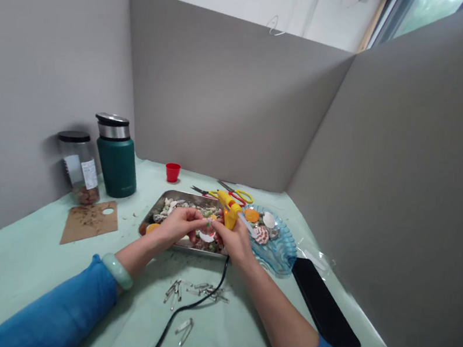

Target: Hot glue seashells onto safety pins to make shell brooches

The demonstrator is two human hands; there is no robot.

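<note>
My right hand (237, 241) is wrapped round a yellow hot glue gun (230, 212), its white glue stick jutting out behind. Its thumb also reaches to a small pinkish shell (207, 228), pinched by the fingertips of my left hand (182, 223). A tiny green bit shows on top of this shell, partly hidden by the fingers. Both hands are above a metal tray (160, 200) holding many shells and small stones. Just right of the glue gun, a blue clear plate (282, 253) carries an orange shell (251, 215), a white shell (268, 220) and a striped shell (261, 235).
A black cord (186, 307) runs toward me past several metal pins (211, 292). Behind the tray lie scissors (242, 194) and a red cup (172, 172). Leftward stand a green flask (116, 163) and jar (81, 169), near brown card (90, 223). A black slab (325, 304) lies right.
</note>
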